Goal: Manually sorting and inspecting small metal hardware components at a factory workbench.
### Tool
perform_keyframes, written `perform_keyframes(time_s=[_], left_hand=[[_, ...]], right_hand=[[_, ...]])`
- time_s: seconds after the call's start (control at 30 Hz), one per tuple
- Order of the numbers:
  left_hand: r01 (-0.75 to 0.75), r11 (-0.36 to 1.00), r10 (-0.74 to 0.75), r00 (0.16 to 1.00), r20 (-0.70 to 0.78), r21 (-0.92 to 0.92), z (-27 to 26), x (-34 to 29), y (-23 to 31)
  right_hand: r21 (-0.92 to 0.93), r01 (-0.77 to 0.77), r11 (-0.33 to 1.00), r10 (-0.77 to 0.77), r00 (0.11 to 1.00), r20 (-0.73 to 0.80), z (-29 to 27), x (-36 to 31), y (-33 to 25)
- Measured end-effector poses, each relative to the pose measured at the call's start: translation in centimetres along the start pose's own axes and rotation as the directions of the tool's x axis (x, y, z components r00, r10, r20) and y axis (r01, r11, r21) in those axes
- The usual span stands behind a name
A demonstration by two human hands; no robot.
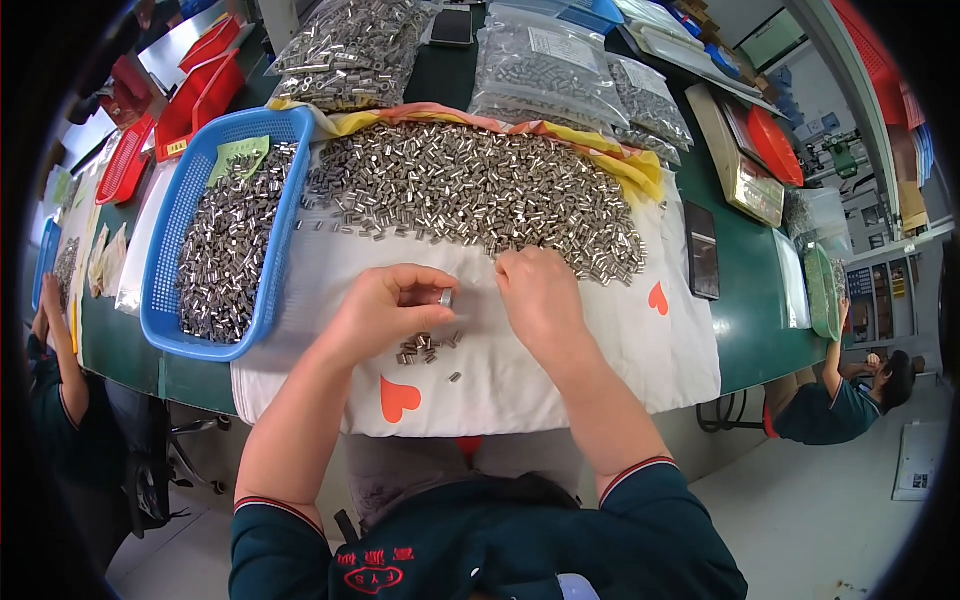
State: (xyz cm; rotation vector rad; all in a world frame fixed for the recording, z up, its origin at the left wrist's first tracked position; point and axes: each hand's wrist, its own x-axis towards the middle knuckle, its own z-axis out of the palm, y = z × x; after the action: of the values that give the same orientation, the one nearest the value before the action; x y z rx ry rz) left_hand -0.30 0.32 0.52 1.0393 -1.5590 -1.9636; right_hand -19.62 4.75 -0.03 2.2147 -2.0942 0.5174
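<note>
1. My left hand point(385, 305) pinches one small shiny metal sleeve point(446, 297) between thumb and fingertips, closed tight on it, just above the white cloth point(560, 380).
2. My right hand point(540, 295) rests knuckles-up just right of that sleeve, fingers curled under at the near edge of the big heap of short silver metal tubes point(480, 185). I cannot tell whether it grips anything.
3. A small cluster of loose metal tubes point(425, 347) lies on the cloth just near of my left hand.
4. The blue plastic basket point(170, 270) at the left holds more of the same tubes.
5. Clear plastic bags of metal parts point(545, 70) sit on the far side, beyond the heap.
6. A dark phone point(701, 250) lies on the cloth's right edge.
</note>
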Motion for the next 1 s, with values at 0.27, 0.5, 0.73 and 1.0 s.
perform_keyframes(time_s=[0.27, 0.5, 0.73, 1.0], left_hand=[[-0.029, 0.999, 0.03, 1.0, 0.006, -0.043, -0.2, -0.1, 0.0], [-0.083, 0.985, 0.085, 0.996, 0.007, -0.153, -0.3, 0.7, -0.3], [-0.108, 0.976, 0.108, 0.994, -0.01, -0.189, -0.5, 0.2, -0.3], [-0.133, 0.98, 0.129, 0.991, -0.04, -0.148, -0.4, 0.4, -0.5]], right_hand=[[0.122, 0.14, 0.983, -0.144, 0.989, 0.021, 0.1, 0.2, -0.1], [0.353, 0.045, 0.934, -0.058, 0.998, 0.026, -0.7, 1.0, -0.6], [0.93, -0.28, 0.238, -0.037, 0.954, 0.297, -0.8, 0.6, -1.6], [0.794, -0.092, 0.601, 0.011, 0.994, 0.107, -1.5, 0.5, -2.6]])
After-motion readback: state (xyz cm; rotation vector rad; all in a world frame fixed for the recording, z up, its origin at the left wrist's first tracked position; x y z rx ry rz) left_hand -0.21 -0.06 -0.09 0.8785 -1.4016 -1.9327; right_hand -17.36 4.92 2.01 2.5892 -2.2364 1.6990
